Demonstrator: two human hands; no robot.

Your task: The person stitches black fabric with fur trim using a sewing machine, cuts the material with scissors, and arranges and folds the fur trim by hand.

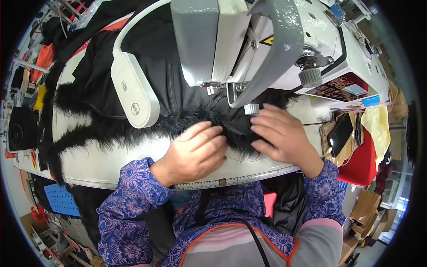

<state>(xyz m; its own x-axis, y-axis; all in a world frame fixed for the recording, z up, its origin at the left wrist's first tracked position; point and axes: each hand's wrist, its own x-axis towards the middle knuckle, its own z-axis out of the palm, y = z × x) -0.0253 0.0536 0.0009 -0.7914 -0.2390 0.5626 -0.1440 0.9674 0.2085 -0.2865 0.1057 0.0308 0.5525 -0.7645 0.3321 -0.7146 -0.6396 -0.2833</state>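
Machine (227, 40): upper centre.
Fur (191, 118): perhaps part-sewn; remainder centre left.
Left hand (194, 152): curled, grip untellable.
Right hand (284, 137): fingers spread.

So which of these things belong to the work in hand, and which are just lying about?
In the work:
- fur trim, at both hands
- black cloth
- sewing machine

Apparently lying about:
- blue panel
- cardboard
- yellow sheet

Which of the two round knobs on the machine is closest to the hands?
The smaller-looking, lower knob, just by the right hand; the bigger-looking knob sits higher and farther right in the picture.
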